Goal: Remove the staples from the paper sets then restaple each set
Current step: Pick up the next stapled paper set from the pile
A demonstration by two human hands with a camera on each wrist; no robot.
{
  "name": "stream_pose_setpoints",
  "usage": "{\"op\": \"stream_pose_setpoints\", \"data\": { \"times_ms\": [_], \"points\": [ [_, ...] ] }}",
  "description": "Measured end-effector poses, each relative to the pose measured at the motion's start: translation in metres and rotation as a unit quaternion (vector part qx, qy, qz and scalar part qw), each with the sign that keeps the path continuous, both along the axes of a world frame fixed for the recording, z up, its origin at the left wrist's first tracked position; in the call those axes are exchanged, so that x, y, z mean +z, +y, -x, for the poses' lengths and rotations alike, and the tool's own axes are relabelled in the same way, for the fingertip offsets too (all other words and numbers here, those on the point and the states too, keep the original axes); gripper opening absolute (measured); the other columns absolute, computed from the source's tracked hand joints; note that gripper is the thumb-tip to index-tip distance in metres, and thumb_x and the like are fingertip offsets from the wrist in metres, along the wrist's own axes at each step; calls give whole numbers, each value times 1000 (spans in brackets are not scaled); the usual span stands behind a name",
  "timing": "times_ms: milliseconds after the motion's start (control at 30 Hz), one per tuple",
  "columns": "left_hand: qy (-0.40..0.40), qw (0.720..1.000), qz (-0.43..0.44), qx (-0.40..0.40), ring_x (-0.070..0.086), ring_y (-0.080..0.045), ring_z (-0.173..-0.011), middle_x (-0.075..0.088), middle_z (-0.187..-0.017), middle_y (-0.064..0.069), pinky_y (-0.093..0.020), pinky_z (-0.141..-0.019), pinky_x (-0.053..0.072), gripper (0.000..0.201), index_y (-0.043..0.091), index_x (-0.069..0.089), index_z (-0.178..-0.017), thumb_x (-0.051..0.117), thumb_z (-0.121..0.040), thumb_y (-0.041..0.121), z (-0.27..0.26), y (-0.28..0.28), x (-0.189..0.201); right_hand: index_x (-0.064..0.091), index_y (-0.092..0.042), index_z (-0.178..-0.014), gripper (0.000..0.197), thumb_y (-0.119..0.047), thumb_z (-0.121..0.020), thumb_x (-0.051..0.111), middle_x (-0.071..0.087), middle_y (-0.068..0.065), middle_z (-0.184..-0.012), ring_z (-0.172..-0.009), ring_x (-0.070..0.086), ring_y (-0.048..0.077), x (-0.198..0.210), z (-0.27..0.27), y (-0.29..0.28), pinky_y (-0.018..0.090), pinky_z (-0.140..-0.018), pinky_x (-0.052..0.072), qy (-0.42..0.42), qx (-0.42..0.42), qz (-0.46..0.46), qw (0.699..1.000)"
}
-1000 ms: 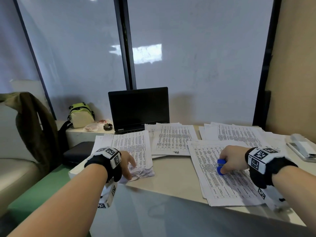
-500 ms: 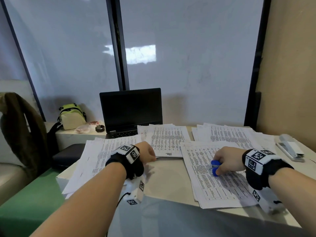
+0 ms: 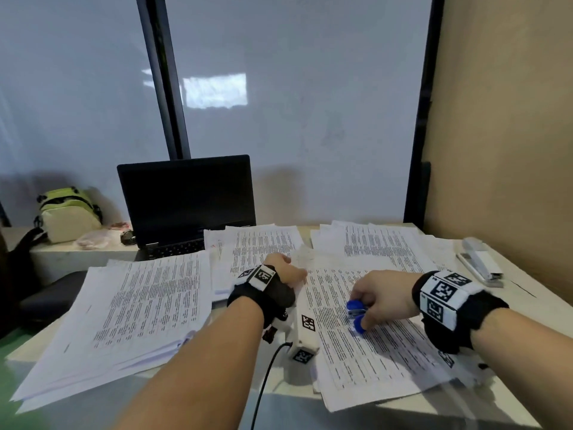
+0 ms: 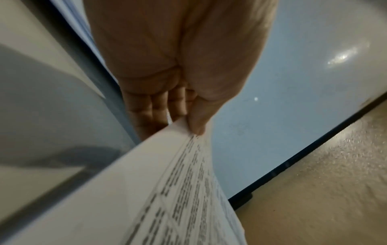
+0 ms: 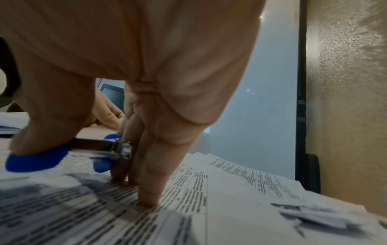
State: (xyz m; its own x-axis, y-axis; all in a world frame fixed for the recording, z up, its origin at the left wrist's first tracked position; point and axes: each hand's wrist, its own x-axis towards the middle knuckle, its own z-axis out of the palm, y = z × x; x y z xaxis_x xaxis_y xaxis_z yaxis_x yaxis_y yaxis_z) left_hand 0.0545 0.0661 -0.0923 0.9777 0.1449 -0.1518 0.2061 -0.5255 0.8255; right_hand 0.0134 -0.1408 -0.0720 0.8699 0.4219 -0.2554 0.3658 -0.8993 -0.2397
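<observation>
A printed paper set lies front right on the table. My left hand pinches its upper-left corner; in the left wrist view the thumb and fingers clamp the lifted sheets. My right hand holds a blue staple remover low over the same set. In the right wrist view the thumb presses the staple remover's blue grip, its metal jaws stand just above the page, and the other fingertips rest on the paper. No staple can be made out.
More paper stacks lie at the left, the middle back and the back right. A white stapler sits by the right wall. A black laptop stands behind. A green bag rests on the ledge.
My left hand left the left stack, swung right and took hold of the front-right set's corner. The right hand stayed on that set with the staple remover.
</observation>
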Motion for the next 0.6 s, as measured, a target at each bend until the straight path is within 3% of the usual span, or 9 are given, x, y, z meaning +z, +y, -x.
{"op": "stream_pose_setpoints", "data": {
  "times_ms": [67,167,267,333,467,600],
  "points": [
    [-36,998,45,21,65,-29,-103,66,-113,-12,-41,-90,55,34,6,62,-116,70,-85,15,-4,-2,-3,63,-18,-109,33,-31,-80,74,72,1,-99,-78,64,15,-3,-5,-5,34,-80,54,16,-14,-48,999],
    [-59,987,147,17,69,-35,-93,71,-99,-17,-52,-83,57,15,6,66,-99,67,-84,7,-4,-3,-3,65,-18,-101,28,-31,-78,75,72,4,-95,-79,68,20,-7,-12,-10,39,-79,58,6,-58,-118,991],
    [-68,972,224,-2,69,-38,-93,71,-101,-22,-59,-83,54,18,10,63,-88,57,-86,-7,6,-6,4,65,-13,-93,28,-33,-76,75,71,10,-90,-73,66,22,-11,-18,-6,38,-70,58,-56,-99,-136,984],
    [-71,965,251,-27,69,-37,-97,69,-108,-22,-56,-87,54,26,11,63,-94,51,-89,-12,13,-7,13,65,-12,-89,25,-32,-76,72,69,8,-86,-77,65,24,-9,-19,1,32,-66,54,-134,-106,-125,977],
    [-69,948,301,-78,64,-41,-106,66,-115,-24,-53,-90,53,24,4,61,-115,45,-98,0,27,-11,29,61,-15,-82,10,-24,-79,65,61,-1,-78,-74,59,19,7,-18,20,28,-63,47,-258,-110,-204,938],
    [-89,929,340,-115,64,-34,-86,63,-110,-28,-41,-74,58,29,-3,58,-119,38,-98,-6,33,-18,35,48,-19,-80,13,-22,-84,60,55,0,-81,-77,55,22,33,-22,37,27,-68,42,-346,-81,-171,919]
  ]
}}
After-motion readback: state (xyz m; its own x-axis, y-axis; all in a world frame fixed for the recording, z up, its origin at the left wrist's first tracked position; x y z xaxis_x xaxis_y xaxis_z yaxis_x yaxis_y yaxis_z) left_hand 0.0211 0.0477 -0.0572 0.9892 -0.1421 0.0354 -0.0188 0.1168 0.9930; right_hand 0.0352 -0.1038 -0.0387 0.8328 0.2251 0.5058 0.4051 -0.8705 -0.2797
